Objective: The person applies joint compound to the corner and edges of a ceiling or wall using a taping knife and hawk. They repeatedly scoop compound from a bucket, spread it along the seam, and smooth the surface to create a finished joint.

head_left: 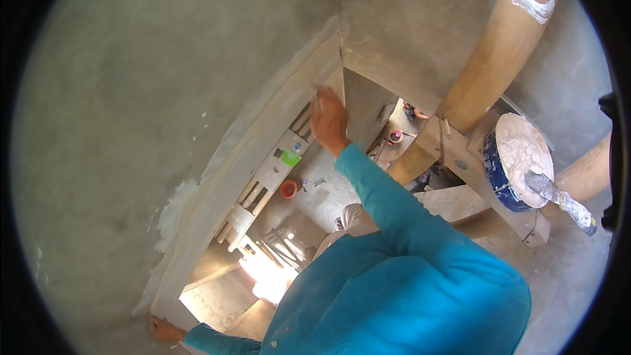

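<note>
My right hand point(328, 121) is raised against a pale, smoothed band point(263, 108) along the edge of the grey plastered wall point(131, 92). Its fingers are closed, and a thin, smeared shape shows at their tips, too blurred to name. At the lower left, my left hand point(167, 330) rests with curled fingers at the lower end of the same band; whatever it may grip is hidden. To my right, a dark blue bucket point(498, 174) holds pinkish-white paste point(522, 148). A paste-smeared putty knife point(559, 200) lies across its rim, blade in the paste.
Thick bamboo poles point(493, 52) and a wooden beam point(460, 158) stand beside the bucket. Far below lie a floor point(322, 197), an orange bucket point(288, 189), a bright green item point(290, 157) and a plank-and-bamboo platform point(273, 171). Part of a person point(351, 217) shows lower down.
</note>
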A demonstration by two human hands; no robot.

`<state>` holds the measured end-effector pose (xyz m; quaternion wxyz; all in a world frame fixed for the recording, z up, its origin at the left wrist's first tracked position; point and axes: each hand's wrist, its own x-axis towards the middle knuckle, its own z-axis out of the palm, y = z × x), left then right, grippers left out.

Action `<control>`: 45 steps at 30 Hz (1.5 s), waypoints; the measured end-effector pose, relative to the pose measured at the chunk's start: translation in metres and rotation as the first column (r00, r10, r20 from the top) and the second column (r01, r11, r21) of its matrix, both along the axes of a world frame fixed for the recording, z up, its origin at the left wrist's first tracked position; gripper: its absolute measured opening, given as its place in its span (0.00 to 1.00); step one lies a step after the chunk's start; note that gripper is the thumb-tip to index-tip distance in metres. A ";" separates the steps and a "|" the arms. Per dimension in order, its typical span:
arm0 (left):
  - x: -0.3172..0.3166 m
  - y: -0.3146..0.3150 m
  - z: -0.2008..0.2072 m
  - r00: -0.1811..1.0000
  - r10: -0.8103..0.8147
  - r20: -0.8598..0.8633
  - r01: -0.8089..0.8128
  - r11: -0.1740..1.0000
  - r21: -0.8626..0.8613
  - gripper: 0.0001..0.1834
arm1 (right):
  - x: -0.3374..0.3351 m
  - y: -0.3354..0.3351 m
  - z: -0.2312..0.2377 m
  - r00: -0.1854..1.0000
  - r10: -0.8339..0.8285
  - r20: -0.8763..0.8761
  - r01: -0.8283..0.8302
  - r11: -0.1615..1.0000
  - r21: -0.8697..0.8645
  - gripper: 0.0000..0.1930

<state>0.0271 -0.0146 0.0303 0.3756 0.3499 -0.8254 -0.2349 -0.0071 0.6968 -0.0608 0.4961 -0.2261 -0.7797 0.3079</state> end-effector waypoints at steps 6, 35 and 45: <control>0.002 0.002 0.004 0.999 0.012 0.039 -0.013 1.000 0.003 0.21 | 0.017 0.049 0.010 0.978 -0.050 0.203 0.077 0.989 -0.127 0.11; -0.002 -0.014 -0.004 1.000 -0.016 -0.018 0.017 0.999 0.034 0.21 | 0.009 0.071 0.042 0.995 -0.073 0.073 0.078 0.994 -0.073 0.08; 0.000 -0.011 -0.003 0.997 -0.029 -0.069 0.031 0.999 0.033 0.20 | -0.007 0.124 0.038 0.954 -0.299 0.008 0.299 0.954 -0.020 0.09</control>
